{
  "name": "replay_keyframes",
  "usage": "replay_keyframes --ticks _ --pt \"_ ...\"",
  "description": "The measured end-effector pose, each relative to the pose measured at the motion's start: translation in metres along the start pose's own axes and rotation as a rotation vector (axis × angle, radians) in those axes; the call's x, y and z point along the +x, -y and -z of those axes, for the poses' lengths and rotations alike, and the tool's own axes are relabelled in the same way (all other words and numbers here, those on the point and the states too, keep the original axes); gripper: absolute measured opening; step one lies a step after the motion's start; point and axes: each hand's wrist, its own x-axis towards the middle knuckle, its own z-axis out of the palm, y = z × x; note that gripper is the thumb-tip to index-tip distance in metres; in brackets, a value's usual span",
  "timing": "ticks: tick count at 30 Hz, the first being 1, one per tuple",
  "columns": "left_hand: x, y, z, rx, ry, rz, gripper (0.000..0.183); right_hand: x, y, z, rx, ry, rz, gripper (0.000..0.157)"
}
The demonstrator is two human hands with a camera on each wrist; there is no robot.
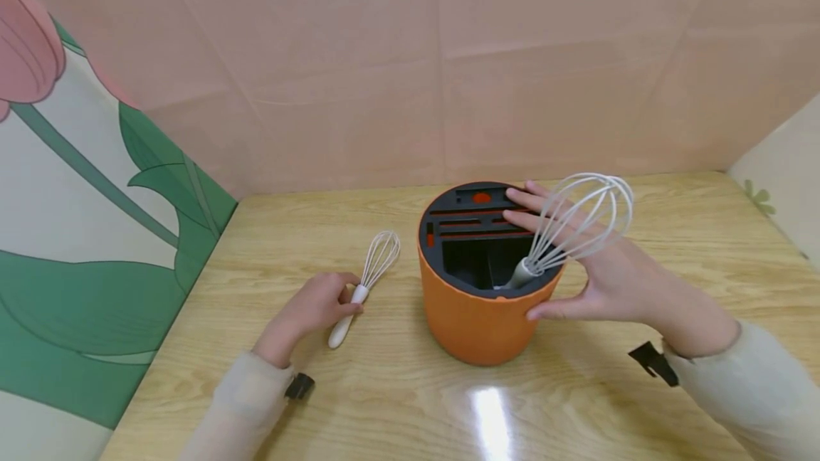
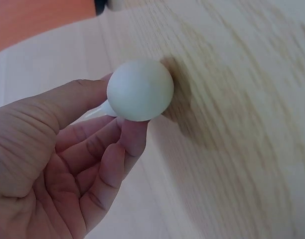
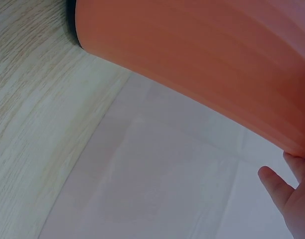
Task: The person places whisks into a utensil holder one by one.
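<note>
An orange utensil holder with a black slotted top stands upright on the table. A large whisk stands handle-down in its open front compartment, leaning right, wires up. My right hand spreads against the holder's right side, fingers straight over the rim and thumb on the front wall; in the right wrist view, fingers show by the orange wall. Left of the holder, my left hand pinches a small white whisk by its handle, wires pointing away. Its rounded handle end faces the left wrist camera.
The light wood table meets a pinkish covered wall at the back. A panel with a printed plant borders the left side, and a pale panel the right. Black clips sit near both sleeves.
</note>
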Motion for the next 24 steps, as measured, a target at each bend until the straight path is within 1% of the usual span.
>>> replay_keyframes --ticks 6,11,15,24 --pt "0.0 -0.001 0.001 -0.004 0.007 -0.002 0.037 0.0 0.0 0.0 0.001 0.0 -0.001 0.103" --pt "0.0 -0.002 0.003 -0.004 0.001 0.005 0.038 0.0 0.0 0.0 -0.001 -0.005 0.001 0.103" --pt "0.001 -0.005 0.004 -0.007 -0.017 0.007 0.04 0.0 -0.001 0.0 0.002 -0.01 0.008 0.103" --pt "0.002 -0.012 0.007 -0.029 -0.06 0.013 0.04 0.0 -0.001 0.0 0.004 0.004 -0.01 0.102"
